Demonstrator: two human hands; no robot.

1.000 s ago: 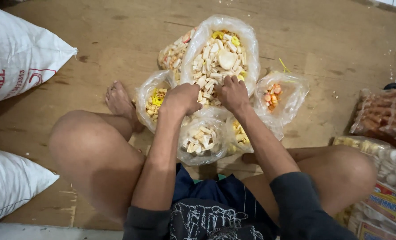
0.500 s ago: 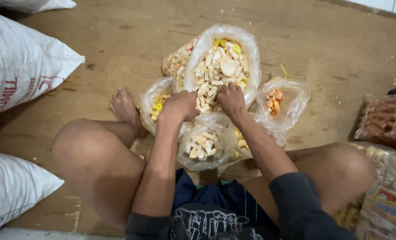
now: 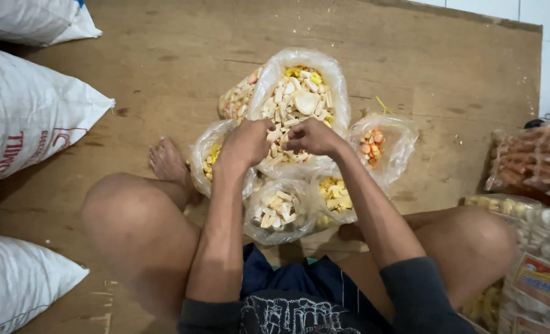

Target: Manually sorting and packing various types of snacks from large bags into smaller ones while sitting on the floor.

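I sit cross-legged on a brown board floor. In front of me stands a large clear plastic bag (image 3: 300,93) full of pale mixed crackers with a few yellow pieces. My left hand (image 3: 248,143) and my right hand (image 3: 312,137) are both sunk into its near side among the crackers, fingers curled; what they grip is hidden. Smaller clear bags ring it: one with yellow pieces (image 3: 208,158) under my left wrist, one with pale sticks (image 3: 278,210), one with yellow bits (image 3: 337,196), one with orange pieces (image 3: 380,143), and another behind (image 3: 236,99).
White woven sacks (image 3: 28,114) lie at the left, one more at the lower left (image 3: 21,284). Packed bags of brown and white crackers (image 3: 531,161) are stacked at the right. My bare foot (image 3: 167,162) rests beside the bags. A tiled wall stands at the far right.
Both hands have drawn closer together in the big bag, the right one turning inward. The view has shifted, so the bags sit lower in the frame.
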